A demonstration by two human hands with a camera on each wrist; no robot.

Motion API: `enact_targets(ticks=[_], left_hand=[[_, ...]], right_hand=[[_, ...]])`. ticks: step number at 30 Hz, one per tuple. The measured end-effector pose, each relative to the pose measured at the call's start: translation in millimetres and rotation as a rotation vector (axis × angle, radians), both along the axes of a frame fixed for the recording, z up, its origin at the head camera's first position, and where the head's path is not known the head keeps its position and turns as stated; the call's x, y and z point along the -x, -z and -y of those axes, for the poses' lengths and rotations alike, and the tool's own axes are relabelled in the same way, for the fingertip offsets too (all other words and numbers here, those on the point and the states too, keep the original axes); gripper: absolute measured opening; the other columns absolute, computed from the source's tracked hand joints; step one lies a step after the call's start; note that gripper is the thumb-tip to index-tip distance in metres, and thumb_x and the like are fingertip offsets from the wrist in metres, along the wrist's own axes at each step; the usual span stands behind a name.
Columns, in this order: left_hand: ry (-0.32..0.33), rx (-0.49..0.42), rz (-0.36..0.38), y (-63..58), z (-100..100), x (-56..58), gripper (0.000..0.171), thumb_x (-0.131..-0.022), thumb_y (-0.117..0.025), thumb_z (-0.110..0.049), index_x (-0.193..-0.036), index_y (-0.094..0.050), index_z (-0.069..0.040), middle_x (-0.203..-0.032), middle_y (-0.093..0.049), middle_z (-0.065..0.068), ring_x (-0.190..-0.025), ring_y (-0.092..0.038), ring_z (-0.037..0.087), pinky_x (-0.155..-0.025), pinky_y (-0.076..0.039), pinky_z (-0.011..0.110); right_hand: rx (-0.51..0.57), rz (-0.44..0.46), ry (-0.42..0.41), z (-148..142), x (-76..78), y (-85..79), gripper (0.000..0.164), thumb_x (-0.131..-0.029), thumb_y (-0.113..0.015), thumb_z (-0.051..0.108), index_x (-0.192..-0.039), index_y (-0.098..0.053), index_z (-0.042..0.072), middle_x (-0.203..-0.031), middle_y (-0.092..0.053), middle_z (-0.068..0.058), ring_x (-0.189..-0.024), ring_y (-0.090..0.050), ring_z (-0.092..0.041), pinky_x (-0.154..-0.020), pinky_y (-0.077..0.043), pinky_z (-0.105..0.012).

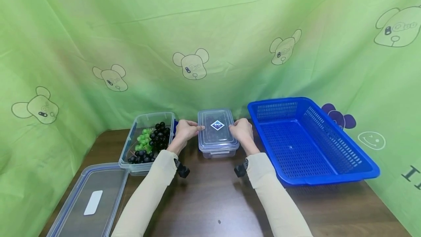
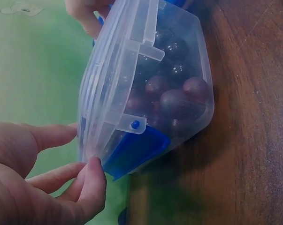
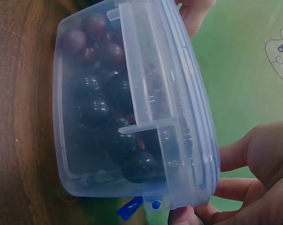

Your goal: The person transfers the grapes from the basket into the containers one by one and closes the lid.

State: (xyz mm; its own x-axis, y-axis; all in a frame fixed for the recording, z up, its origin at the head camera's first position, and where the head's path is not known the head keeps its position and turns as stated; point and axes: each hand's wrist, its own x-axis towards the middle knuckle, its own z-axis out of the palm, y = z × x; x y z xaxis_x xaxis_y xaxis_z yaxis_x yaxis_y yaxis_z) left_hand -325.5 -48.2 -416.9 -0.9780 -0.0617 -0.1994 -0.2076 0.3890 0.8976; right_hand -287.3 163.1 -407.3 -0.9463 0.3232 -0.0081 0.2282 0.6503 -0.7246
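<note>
A small clear plastic food container [image 1: 219, 154] stands between both hands, its lid [image 1: 213, 138] on top with a blue-and-white diamond label [image 1: 217, 125]. Dark and reddish grapes [image 3: 92, 108] show through its wall. My left hand [image 1: 186, 130] pinches the lid's left edge, thumb on top and fingertips beneath the rim. Opposite it, my right hand [image 1: 242, 131] pinches the right edge in the same manner. A blue side clip [image 2: 136, 150] hangs down by the left fingertips; another blue clip [image 3: 130, 208] sticks out beside the right fingers.
Left of the container, a larger open plastic box [image 1: 131, 142] holds green grapes [image 1: 144, 141] and dark grapes [image 1: 160, 137]. Its large lid [image 1: 110, 189] lies at the table's left front. A blue plastic basket [image 1: 296, 145] stands at the right. A green curtain [image 1: 230, 21] hangs behind.
</note>
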Motion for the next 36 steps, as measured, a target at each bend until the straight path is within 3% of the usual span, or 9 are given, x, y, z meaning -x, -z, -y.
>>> enact_targets(ticks=[5,10,16,22,25,30,34,36], left_hand=[[-0.009,-0.004,-0.007,2.4,-0.3,-0.5,0.038,-0.086,-0.088,-0.019,-0.116,-0.077,0.001,-0.130,-0.073,0.018,-0.102,-0.079,0.027,-0.092,-0.064,0.036],[-0.013,-0.018,0.000,3.4,-0.1,-2.6,0.035,-0.086,-0.088,-0.016,-0.114,-0.077,0.002,-0.130,-0.072,0.019,-0.101,-0.079,0.026,-0.088,-0.065,0.031],[-0.009,-0.012,0.011,2.9,-0.1,-2.9,0.036,-0.086,-0.088,-0.017,-0.116,-0.077,0.001,-0.129,-0.073,0.018,-0.101,-0.079,0.027,-0.092,-0.064,0.036],[-0.006,0.016,0.007,2.8,-0.1,-3.6,0.036,-0.087,-0.088,-0.020,-0.116,-0.077,-0.002,-0.122,-0.076,0.017,-0.101,-0.079,0.027,-0.094,-0.063,0.037],[-0.009,0.070,-0.002,1.6,-1.0,-4.2,0.034,-0.088,-0.087,-0.023,-0.114,-0.078,-0.004,-0.111,-0.080,0.014,-0.100,-0.077,0.026,-0.096,-0.061,0.040],[-0.007,0.095,0.004,0.8,-2.7,-4.6,0.034,-0.089,-0.086,-0.024,-0.116,-0.077,-0.004,-0.108,-0.080,0.013,-0.099,-0.075,0.025,-0.096,-0.060,0.040],[0.002,0.065,0.021,1.4,-3.2,-3.6,0.034,-0.090,-0.085,-0.022,-0.117,-0.076,-0.004,-0.110,-0.080,0.014,-0.088,-0.073,0.020,-0.073,-0.055,0.029],[0.006,0.041,0.041,1.0,-3.1,-2.9,0.034,-0.090,-0.085,-0.022,-0.118,-0.076,-0.004,-0.110,-0.080,0.014,-0.084,-0.070,0.016,-0.067,-0.051,0.027]], right_hand=[[0.010,0.003,0.001,-0.1,-0.6,2.8,0.026,-0.100,-0.064,0.020,-0.102,-0.078,-0.002,-0.109,-0.076,-0.022,-0.098,-0.067,-0.033,-0.085,-0.056,-0.048],[0.007,0.022,0.003,-0.1,-2.3,4.5,0.025,-0.100,-0.065,0.021,-0.101,-0.077,-0.001,-0.109,-0.076,-0.020,-0.097,-0.066,-0.032,-0.086,-0.056,-0.048],[-0.011,0.022,-0.015,-2.3,-0.8,4.8,0.026,-0.100,-0.065,0.021,-0.101,-0.078,-0.001,-0.108,-0.076,-0.019,-0.097,-0.066,-0.031,-0.086,-0.057,-0.047],[-0.100,-0.004,-0.042,0.5,0.6,5.3,0.032,-0.101,-0.063,0.021,-0.076,-0.069,0.003,-0.081,-0.067,-0.012,-0.081,-0.061,-0.028,-0.069,-0.051,-0.041],[-0.128,-0.019,-0.058,3.8,-1.2,5.2,0.037,-0.103,-0.060,0.021,-0.070,-0.064,0.005,-0.082,-0.070,-0.015,-0.081,-0.063,-0.031,-0.071,-0.053,-0.046],[-0.148,-0.012,-0.054,5.7,-4.9,6.0,0.032,-0.104,-0.059,0.024,-0.086,-0.074,0.001,-0.104,-0.077,-0.023,-0.097,-0.071,-0.039,-0.083,-0.057,-0.056],[-0.103,0.000,-0.059,1.9,-5.5,7.8,0.032,-0.104,-0.060,0.024,-0.110,-0.076,-0.002,-0.118,-0.075,-0.024,-0.110,-0.070,-0.041,-0.093,-0.057,-0.055],[-0.049,0.006,-0.060,-1.4,-5.6,9.9,0.035,-0.105,-0.061,0.024,-0.122,-0.072,-0.004,-0.125,-0.073,-0.025,-0.115,-0.068,-0.040,-0.098,-0.055,-0.055]])
